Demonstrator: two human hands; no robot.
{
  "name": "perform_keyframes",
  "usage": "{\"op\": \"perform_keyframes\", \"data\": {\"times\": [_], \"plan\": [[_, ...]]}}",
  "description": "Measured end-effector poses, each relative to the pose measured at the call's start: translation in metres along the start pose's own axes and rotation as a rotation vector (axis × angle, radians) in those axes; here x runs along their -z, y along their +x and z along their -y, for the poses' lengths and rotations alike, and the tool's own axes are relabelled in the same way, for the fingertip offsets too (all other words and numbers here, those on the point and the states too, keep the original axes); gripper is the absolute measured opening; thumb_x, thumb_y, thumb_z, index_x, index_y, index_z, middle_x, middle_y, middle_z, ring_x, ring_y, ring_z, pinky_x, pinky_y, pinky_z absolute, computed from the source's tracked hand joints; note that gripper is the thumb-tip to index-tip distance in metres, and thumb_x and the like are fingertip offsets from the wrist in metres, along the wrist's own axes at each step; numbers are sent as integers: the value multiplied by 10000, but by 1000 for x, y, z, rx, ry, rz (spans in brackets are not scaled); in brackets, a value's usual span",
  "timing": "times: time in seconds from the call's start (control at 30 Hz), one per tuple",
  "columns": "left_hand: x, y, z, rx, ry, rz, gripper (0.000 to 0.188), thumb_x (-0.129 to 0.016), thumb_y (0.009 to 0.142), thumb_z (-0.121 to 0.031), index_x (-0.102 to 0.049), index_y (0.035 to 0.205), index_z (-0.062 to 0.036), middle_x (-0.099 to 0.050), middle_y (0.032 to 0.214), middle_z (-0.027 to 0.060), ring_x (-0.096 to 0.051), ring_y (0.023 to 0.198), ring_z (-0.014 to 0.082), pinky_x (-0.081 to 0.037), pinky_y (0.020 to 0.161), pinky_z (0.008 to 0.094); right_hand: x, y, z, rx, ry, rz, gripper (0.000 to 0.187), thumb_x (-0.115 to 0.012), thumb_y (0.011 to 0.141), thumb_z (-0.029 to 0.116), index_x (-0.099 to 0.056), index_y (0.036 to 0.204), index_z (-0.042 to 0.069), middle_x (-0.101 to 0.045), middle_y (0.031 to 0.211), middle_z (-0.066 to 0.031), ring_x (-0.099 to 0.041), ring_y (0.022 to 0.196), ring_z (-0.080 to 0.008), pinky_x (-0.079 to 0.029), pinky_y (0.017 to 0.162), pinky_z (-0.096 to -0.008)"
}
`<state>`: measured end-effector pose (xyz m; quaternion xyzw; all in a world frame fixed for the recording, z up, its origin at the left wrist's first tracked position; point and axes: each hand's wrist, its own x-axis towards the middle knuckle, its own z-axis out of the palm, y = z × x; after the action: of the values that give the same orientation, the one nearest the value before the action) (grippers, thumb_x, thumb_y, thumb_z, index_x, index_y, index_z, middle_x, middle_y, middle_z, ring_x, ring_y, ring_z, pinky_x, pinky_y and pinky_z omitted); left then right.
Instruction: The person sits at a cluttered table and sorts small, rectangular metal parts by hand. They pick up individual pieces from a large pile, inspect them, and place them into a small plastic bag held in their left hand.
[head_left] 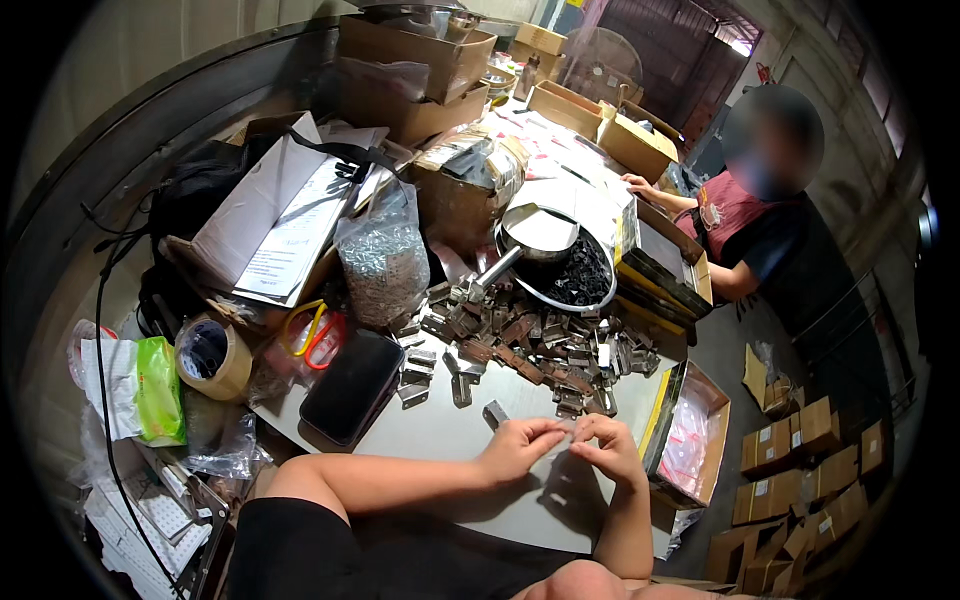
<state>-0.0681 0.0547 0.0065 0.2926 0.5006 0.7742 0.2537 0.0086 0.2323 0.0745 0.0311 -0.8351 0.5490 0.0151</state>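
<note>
My left hand (519, 449) and my right hand (612, 449) meet over the near part of the pale table (450, 510). Thumbs and fingertips of both are pinched together around something small and pale, too small to make out. Beside my left fingertips lies a small metal bracket (494, 413). Beyond the hands spreads a heap of small metal hinge-like parts (520, 350), some silvery, some brown. A few silvery ones (416, 375) lie apart at the heap's left.
A dark phone (352, 386), scissors (318, 335), tape roll (213, 356) and bag of small metal parts (384, 255) stand left. Behind the heap is a bucket of black pieces (582, 272) with a metal pan (540, 232). A carton of plastic bags (692, 435) stands right; a co-worker (750, 215) sits beyond.
</note>
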Motion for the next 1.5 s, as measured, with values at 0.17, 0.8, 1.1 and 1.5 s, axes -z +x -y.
{"op": "perform_keyframes", "data": {"times": [0.17,0.8,1.1,1.5], "plan": [[3,10,-8,81,-255,-46,201,-617,940,-161,-679,1034,6,-645,808,5,-545,716,62,-445,654,228,2,-2,-3,-97,-33,-23,132,-714,798,95,-638,750,-2,-612,780,-39,-568,757,-132,-443,699,-279],[9,3,-25,26,507,102,204,-770,770,-170,-691,825,9,-656,729,114,-619,646,146,-489,591,290,-19,-7,39,134,-282,1,273,-775,750,192,-675,961,50,-653,891,-107,-615,774,-258,-488,675,-341],[8,3,-14,-194,780,329,537,-768,662,-124,-542,1138,-21,-595,1076,171,-564,1002,349,-463,836,422,-22,-17,40,322,-705,214,372,-728,800,384,-690,1000,72,-642,921,-109,-593,868,-275,-472,814,-365],[5,2,-18,68,499,342,399,-796,763,-153,-533,1028,-13,-575,815,33,-555,721,92,-476,655,250,0,-1,-44,-202,-911,-516,344,-674,838,209,-612,1169,140,-556,969,-153,-592,858,-339,-500,760,-420]]}}
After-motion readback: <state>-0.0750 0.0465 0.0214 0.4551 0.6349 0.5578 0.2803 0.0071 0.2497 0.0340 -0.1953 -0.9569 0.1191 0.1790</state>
